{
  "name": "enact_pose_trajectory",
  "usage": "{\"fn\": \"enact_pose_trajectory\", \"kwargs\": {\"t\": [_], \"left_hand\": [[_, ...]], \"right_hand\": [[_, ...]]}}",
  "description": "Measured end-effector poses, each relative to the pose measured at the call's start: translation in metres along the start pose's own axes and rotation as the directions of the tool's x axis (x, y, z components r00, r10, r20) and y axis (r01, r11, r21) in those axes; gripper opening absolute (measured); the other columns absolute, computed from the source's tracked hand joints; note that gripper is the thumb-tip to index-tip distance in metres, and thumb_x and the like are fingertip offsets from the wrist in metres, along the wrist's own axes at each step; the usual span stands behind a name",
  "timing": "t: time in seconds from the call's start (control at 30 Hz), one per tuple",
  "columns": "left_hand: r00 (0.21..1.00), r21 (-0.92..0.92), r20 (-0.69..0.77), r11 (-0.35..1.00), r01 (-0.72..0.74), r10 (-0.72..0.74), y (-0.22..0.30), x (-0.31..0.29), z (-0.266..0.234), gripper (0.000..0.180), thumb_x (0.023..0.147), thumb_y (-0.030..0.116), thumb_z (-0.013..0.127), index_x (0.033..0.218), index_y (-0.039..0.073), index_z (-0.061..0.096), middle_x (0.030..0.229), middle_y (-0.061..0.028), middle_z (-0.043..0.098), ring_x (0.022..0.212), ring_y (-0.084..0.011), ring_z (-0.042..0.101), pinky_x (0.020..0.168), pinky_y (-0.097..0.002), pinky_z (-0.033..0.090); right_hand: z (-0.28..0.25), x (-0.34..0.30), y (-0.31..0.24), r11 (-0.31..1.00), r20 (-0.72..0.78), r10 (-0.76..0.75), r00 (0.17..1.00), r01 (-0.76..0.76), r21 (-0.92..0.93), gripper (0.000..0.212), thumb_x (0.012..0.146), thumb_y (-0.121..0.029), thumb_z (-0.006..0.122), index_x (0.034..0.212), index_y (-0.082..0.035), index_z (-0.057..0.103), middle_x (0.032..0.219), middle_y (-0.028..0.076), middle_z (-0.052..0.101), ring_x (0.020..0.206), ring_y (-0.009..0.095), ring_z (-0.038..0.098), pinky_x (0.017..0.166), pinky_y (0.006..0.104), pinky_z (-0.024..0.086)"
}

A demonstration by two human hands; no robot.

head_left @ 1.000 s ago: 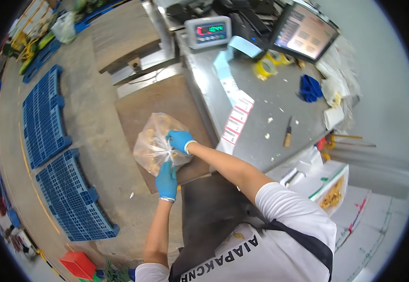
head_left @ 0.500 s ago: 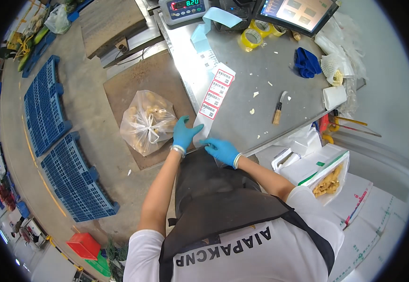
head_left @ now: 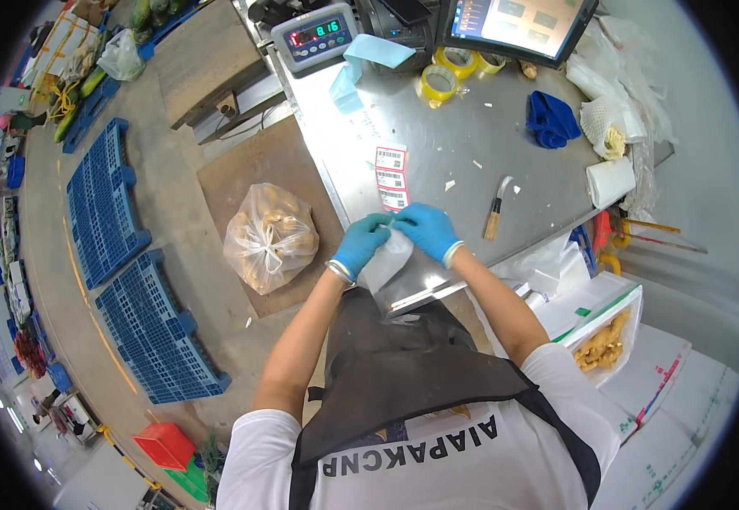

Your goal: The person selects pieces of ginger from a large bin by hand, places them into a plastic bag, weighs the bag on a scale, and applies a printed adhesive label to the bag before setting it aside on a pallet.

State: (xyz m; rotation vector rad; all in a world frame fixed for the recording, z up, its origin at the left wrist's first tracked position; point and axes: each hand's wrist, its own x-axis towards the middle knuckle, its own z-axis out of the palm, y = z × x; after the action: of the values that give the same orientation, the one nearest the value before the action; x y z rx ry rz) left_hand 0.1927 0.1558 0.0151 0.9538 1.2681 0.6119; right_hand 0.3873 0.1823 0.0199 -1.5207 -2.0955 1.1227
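Note:
Both hands wear blue gloves and meet at the near edge of the metal table, fingertips pinched together on a strip of labels (head_left: 391,177). My left hand (head_left: 359,245) grips the strip's near end from the left. My right hand (head_left: 425,229) closes on it from the right, its fingertips almost touching the left ones. Three red-bordered labels show beyond the fingers, lying on the table. Blank white backing (head_left: 389,263) curls down below the hands. Left of my left hand, a knotted clear plastic bag of ginger (head_left: 271,234) sits on a brown board; neither hand touches it.
A scale (head_left: 317,36) with a lit display, rolls of yellow tape (head_left: 439,83) and a screen (head_left: 518,25) stand along the table's far side. A wooden-handled hooked knife (head_left: 493,219) and blue cloth (head_left: 552,117) lie rightward. Blue pallets (head_left: 101,200) are on the floor, left.
My hands have moved up along the label strip and come together, now pinching it. Fewer labels show, and the blank backing has bent toward me. The view has shifted slightly.

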Motion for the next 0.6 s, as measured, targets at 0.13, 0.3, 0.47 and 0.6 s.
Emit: {"fn": "enact_pose_trajectory", "kwargs": {"t": [0.13, 0.3, 0.47, 0.6], "left_hand": [[0.967, 0.082, 0.209, 0.983, -0.163, 0.143, 0.061, 0.023, 0.032, 0.033, 0.088, 0.014, 0.059, 0.118, -0.001, 0.062, 0.106, -0.0085, 0.065, 0.093, -0.0141, 0.058, 0.086, -0.0278, 0.047], [0.839, 0.144, 0.215, 0.833, -0.534, 0.5, 0.133, 0.066, 0.086, 0.036, 0.087, 0.013, 0.059, 0.121, 0.004, 0.063, 0.104, -0.0139, 0.068, 0.089, -0.0181, 0.063, 0.084, -0.0302, 0.05], [0.798, -0.057, 0.191, 0.818, -0.573, 0.572, 0.208, 0.067, 0.116, 0.036, 0.09, 0.014, 0.058, 0.123, -0.001, 0.059, 0.107, -0.0106, 0.065, 0.094, -0.0141, 0.061, 0.085, -0.0273, 0.048], [0.883, -0.231, 0.124, 0.879, -0.418, 0.452, 0.19, 0.08, 0.12, 0.035, 0.089, 0.011, 0.06, 0.121, -0.001, 0.06, 0.102, -0.007, 0.064, 0.091, -0.012, 0.059, 0.081, -0.0251, 0.048]], "right_hand": [[-0.075, -0.001, 0.01, 0.994, -0.076, 0.039, 0.996, -0.031, 0.107, 0.016, 0.084, -0.016, 0.062, 0.094, -0.006, 0.068, 0.09, 0.013, 0.067, 0.078, 0.029, 0.065, 0.074, 0.0354, 0.052], [-0.176, -0.002, -0.008, 0.992, -0.34, 0.106, 0.934, -0.075, 0.103, 0.007, 0.087, -0.01, 0.062, 0.089, -0.004, 0.064, 0.081, 0.007, 0.064, 0.073, 0.014, 0.06, 0.069, 0.0263, 0.05], [-0.266, -0.008, -0.029, 0.915, -0.6, 0.075, 0.797, 0.184, 0.359, 0.006, 0.095, -0.007, 0.059, 0.096, -0.003, 0.064, 0.091, 0.0, 0.065, 0.078, 0.007, 0.058, 0.069, 0.0228, 0.05], [-0.256, -0.015, -0.032, 0.987, -0.506, -0.152, 0.849, 0.153, -0.04, 0.017, 0.085, -0.01, 0.071, 0.102, -0.005, 0.068, 0.086, 0.0, 0.062, 0.078, 0.009, 0.057, 0.07, 0.0242, 0.047]]}}
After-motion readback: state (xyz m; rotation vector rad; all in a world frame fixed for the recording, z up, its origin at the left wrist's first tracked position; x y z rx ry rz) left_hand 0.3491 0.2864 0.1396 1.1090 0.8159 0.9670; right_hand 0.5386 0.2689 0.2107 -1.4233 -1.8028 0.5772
